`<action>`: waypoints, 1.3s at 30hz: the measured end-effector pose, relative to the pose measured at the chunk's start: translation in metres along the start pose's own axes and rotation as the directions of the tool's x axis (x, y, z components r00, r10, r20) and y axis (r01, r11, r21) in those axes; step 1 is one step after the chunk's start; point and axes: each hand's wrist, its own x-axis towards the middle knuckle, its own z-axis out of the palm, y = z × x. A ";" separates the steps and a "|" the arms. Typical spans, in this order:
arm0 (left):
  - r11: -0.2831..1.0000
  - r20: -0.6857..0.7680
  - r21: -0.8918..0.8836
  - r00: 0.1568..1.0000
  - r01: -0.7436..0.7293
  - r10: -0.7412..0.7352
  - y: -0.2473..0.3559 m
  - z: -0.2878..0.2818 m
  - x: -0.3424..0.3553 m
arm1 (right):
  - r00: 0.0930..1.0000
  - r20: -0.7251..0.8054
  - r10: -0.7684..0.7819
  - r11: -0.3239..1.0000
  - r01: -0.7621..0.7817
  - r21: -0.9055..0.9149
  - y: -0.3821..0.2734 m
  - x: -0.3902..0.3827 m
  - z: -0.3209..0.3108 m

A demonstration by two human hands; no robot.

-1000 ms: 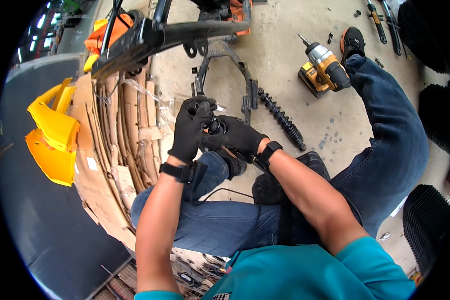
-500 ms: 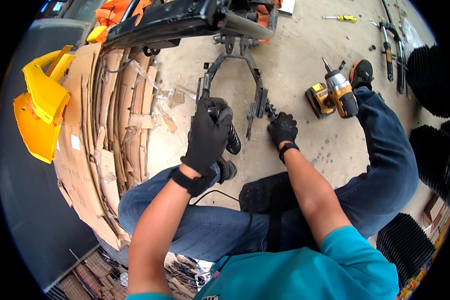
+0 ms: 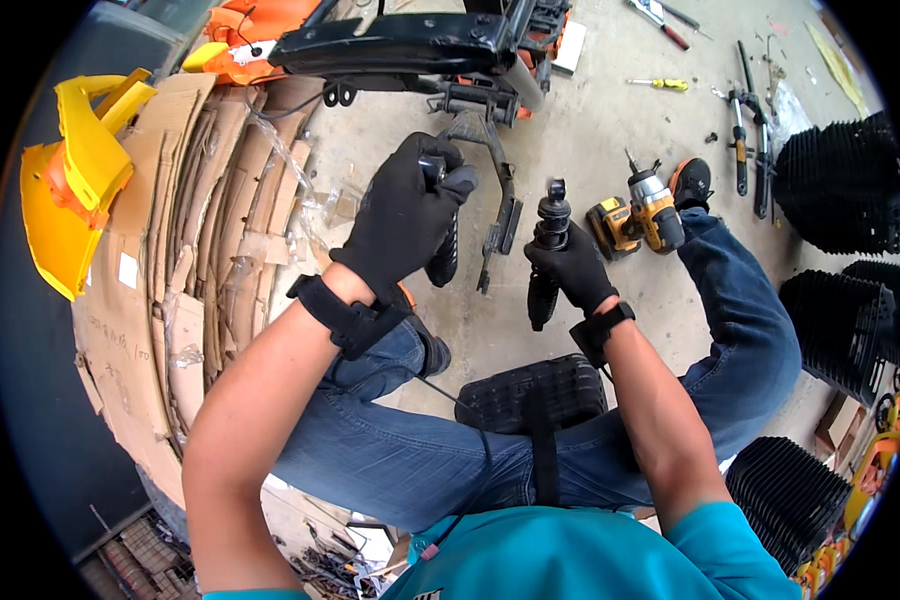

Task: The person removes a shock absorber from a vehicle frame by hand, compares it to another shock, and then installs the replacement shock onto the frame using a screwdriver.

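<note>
In black work gloves, both of my hands hold a black shock absorber each. My left hand [image 3: 395, 215] is closed around the upper end of one, whose coiled lower part [image 3: 443, 262] hangs below my fingers. My right hand [image 3: 578, 272] grips the other shock absorber [image 3: 553, 212] around its middle, with its eye end pointing up. Just beyond and between my hands is a black forked metal arm [image 3: 500, 175], attached to a large black vehicle frame [image 3: 390, 45]. My left hand overlaps that arm's left side and hides it.
A yellow-black cordless impact driver [image 3: 655, 215] stands near my right foot. Farther right lie a yellow screwdriver [image 3: 660, 84] and long-handled tools [image 3: 750, 150]. Flattened cardboard [image 3: 140, 230] and a yellow plastic panel [image 3: 55, 235] are at left. Ribbed black parts [image 3: 835, 190] are stacked at right.
My right hand has lifted its shock absorber from low by the forked arm and now holds it upright. My left hand still holds the other one. The whole view has shifted slightly.
</note>
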 end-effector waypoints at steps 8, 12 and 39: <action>0.974 0.024 0.077 0.977 -0.215 0.214 -0.001 -0.011 0.036 | 0.959 -0.205 -0.197 0.968 0.223 0.113 -0.107 -0.027 0.056; 0.996 0.116 0.024 0.989 -0.092 0.088 0.001 -0.014 0.045 | 0.955 -0.241 -0.172 0.964 0.214 0.158 -0.099 -0.014 0.081; 0.991 0.198 0.019 0.972 -0.135 0.129 -0.001 -0.005 0.060 | 0.985 -0.158 -0.075 0.925 0.127 0.358 -0.118 -0.005 0.103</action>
